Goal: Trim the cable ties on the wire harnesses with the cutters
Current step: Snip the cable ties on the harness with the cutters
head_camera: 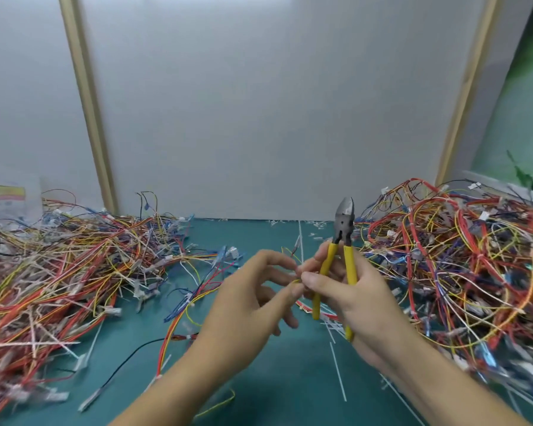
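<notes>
Dial centred on the meeting fingertips.

- 9 o'clock: left heap of harnesses [59, 272], red, yellow and white strands tangled on the green mat [259, 233]. A few loose harnesses [194, 299] trail from it toward centre, under the left forearm.
- Centre-left: left hand [250, 299], thumb and forefinger brought close together at a thin yellow wire [296, 281], other fingers loosely fanned below. Motion blur here; it looks like a pinch, but I cannot be sure which fingers carry the wire.
- Centre-right: right hand [360, 293] wrapped round the yellow handles of the cutters [344, 229], with its thumb and fingertips also touching the wire. Tool's long axis runs 6 to 12, head up at 12, blades nearly together.
- Key relation: the wire sits just at 9 o'clock of the handles, well below the cutting head. No tie tail is visible on it. My judgement: the head must tip down toward the wire, or the left hand must lift the wire to it. The left hand is freer to move.
- 5 o'clock: white tie offcuts [339, 373] scattered on the mat.
- 3 o'clock: right heap of harnesses [462, 272], taller, close beside the right wrist; stray loops could snag the handles.
</notes>
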